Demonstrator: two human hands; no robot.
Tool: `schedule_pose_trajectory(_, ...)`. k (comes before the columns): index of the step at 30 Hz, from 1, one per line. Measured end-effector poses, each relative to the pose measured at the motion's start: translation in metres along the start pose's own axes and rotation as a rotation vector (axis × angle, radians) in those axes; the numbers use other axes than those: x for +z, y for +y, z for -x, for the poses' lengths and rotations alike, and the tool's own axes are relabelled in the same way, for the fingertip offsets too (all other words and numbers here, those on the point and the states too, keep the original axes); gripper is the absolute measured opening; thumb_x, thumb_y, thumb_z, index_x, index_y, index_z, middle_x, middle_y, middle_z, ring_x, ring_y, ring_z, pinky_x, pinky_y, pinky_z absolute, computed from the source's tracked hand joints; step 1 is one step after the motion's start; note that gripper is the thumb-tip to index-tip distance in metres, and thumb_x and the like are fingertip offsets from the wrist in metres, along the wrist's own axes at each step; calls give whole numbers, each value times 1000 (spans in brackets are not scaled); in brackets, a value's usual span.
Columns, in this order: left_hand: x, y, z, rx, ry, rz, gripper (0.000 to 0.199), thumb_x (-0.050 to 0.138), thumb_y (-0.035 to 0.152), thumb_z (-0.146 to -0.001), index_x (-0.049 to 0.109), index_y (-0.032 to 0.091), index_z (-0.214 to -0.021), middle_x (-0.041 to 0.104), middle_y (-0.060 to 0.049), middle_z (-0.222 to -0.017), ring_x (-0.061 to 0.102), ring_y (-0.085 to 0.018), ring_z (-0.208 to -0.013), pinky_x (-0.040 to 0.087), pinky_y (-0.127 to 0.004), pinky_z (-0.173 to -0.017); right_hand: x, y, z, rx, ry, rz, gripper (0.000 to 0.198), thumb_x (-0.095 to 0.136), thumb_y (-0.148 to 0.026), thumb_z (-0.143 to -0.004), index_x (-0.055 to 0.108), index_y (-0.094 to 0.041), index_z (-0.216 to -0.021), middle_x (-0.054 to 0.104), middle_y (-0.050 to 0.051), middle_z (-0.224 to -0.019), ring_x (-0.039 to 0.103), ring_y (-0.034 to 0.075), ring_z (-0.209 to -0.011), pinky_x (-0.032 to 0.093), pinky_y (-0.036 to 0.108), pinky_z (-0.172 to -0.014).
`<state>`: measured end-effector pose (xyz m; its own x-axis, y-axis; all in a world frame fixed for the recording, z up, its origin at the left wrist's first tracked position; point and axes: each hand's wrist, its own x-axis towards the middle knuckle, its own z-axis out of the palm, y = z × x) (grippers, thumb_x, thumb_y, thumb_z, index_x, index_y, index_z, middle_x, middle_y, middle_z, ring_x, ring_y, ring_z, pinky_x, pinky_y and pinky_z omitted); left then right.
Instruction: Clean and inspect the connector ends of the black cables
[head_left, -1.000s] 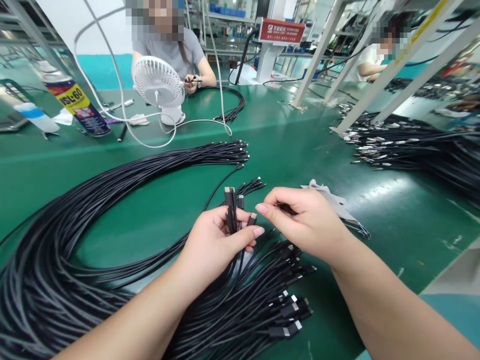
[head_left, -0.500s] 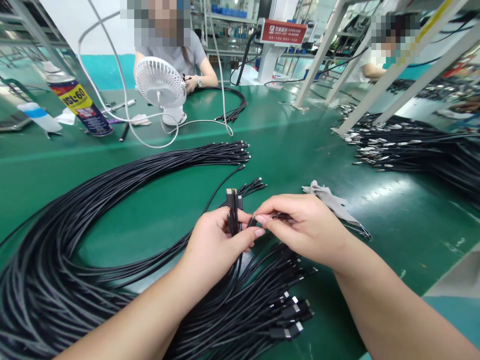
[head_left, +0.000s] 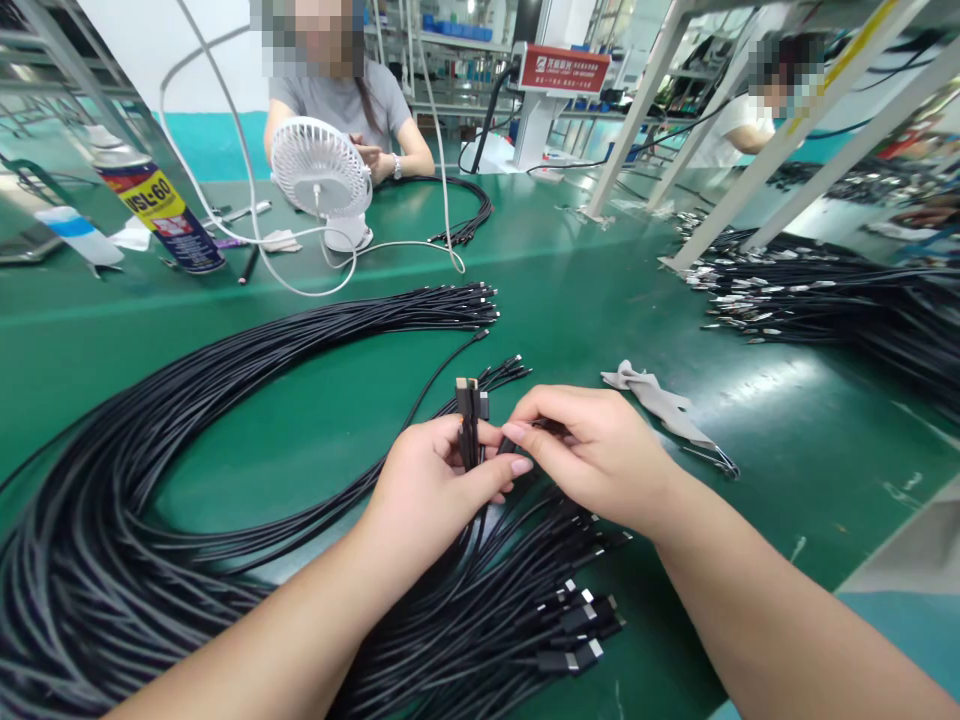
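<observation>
My left hand (head_left: 431,475) is closed around several black cables, whose plug ends (head_left: 469,400) stick up above the fingers. Between its thumb and forefinger lies one more black plug, partly hidden. The thumb and fingertips of my right hand (head_left: 592,450) pinch at that same plug. A big bundle of black cables (head_left: 82,480) curves over the left of the green table, its small far ends (head_left: 480,300) pointing right. Below my hands, many cables run to the right and end in black plugs with bright metal tips (head_left: 577,620).
A small white fan (head_left: 319,170) and a spray can (head_left: 161,205) stand at the back. A grey cloth with tweezers (head_left: 667,410) lies right of my hands. More cables (head_left: 817,290) are piled at far right, beside slanted posts (head_left: 637,110). A person (head_left: 352,110) sits opposite.
My right hand has shifted slightly left and its fingertips now cover more of the pinched plug. Across the table, the person's hands have risen a little. My left hand keeps its hold.
</observation>
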<state>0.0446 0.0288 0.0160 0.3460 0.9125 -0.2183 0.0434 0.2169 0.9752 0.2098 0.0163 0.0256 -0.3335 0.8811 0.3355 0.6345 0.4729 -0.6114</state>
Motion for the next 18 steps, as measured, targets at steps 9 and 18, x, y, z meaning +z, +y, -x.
schedule_pose_trajectory(9,-1,-8,-1,47,-18,158,17,68,33,-80,69,17,-84,74,-3,-85,70,-16,-75,56,-27,-71,-8,8,-2,165,79,14,17,52,-22,-90,59,-17,-75,61,-1,-66,56,12,-61,40,23,-58)
schedule_pose_trajectory(18,-7,-8,1,-42,-286,103,23,64,37,-83,71,15,-86,58,4,-58,50,-7,-55,42,-21,-59,-1,0,-6,166,262,-123,16,52,-15,-83,67,-17,-89,59,-3,-60,52,10,-50,39,22,-48)
